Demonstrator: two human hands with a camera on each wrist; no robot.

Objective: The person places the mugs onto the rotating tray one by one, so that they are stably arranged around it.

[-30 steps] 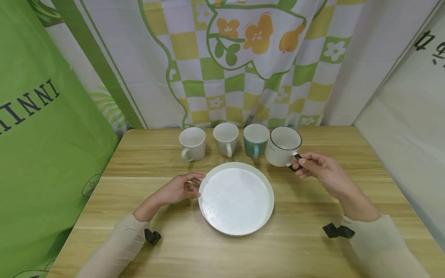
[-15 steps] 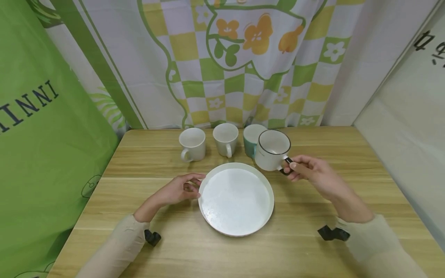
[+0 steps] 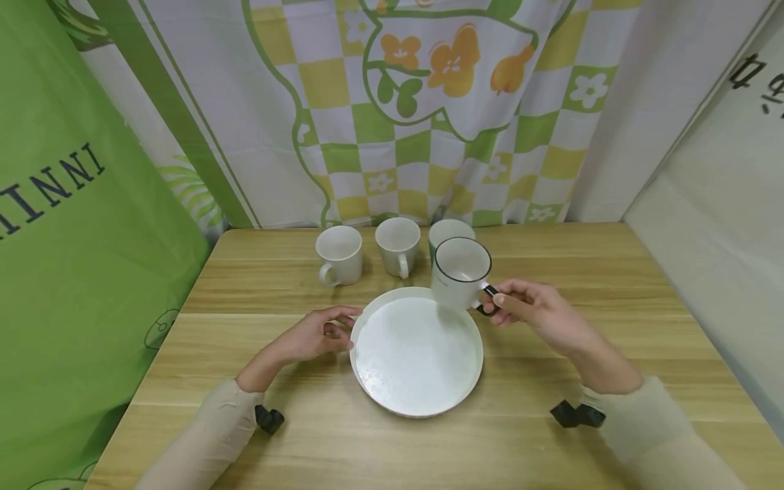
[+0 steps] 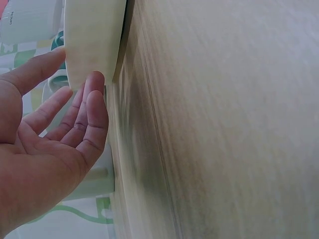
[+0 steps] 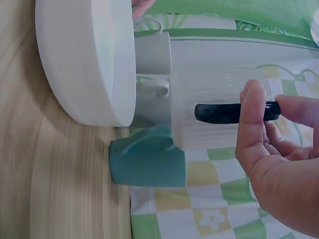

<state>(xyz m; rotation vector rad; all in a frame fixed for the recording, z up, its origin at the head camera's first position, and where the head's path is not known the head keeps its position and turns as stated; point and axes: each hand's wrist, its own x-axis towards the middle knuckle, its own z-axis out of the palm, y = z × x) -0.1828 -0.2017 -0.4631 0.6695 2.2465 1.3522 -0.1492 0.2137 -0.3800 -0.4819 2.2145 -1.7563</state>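
My right hand (image 3: 535, 309) grips the black handle (image 5: 219, 113) of a white mug (image 3: 456, 282) with a dark rim. The mug is raised, upright, over the far right edge of a round white tray (image 3: 416, 401). In the right wrist view, thumb and fingers pinch the handle. My left hand (image 3: 315, 333) is at the tray's left side, thumb and fingertips right at its rim, fingers loosely bent. The left wrist view shows this hand (image 4: 60, 129) beside the tray wall (image 4: 94, 40). Behind the held mug, a teal mug (image 5: 147, 159) is partly hidden in the head view.
Two pale mugs, the left mug (image 3: 339, 258) and the middle mug (image 3: 398, 248), stand behind the tray near the back edge of the wooden table (image 3: 612, 327). A patterned curtain (image 3: 441, 150) hangs behind the table, and a green cloth (image 3: 92, 272) hangs at left.
The right hand has carried the black-handled mug left and nearer, from beside the teal mug to over the tray's far right edge. The left hand has stayed at the rim.
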